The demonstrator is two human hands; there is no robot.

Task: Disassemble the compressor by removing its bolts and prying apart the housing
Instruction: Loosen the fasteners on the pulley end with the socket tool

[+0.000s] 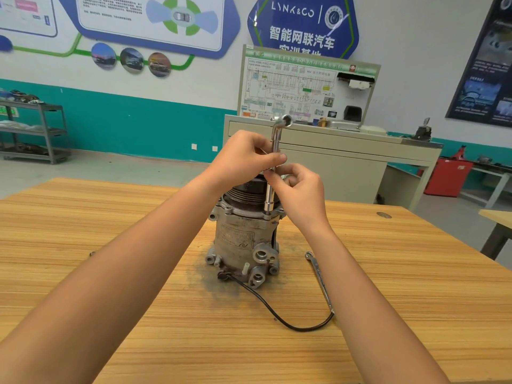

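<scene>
1. The compressor (243, 239) stands upright on the tabletop (110, 217) at my 12 o'clock.
2. My left hand (246, 157) and right hand (299, 192) both grip the socket wrench (270, 198). It stands vertical on the flange (249, 214), at the 3 o'clock side, and my right hand is the lower one.

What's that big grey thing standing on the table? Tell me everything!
The compressor is a dirty grey metal body standing upright on the wooden table. A dark grooved pulley tops it; a worn label and round ports mark its side. A black cable leaves its base. A shiny socket wrench, held by the left hand and right hand, sits on its upper rim.
</scene>
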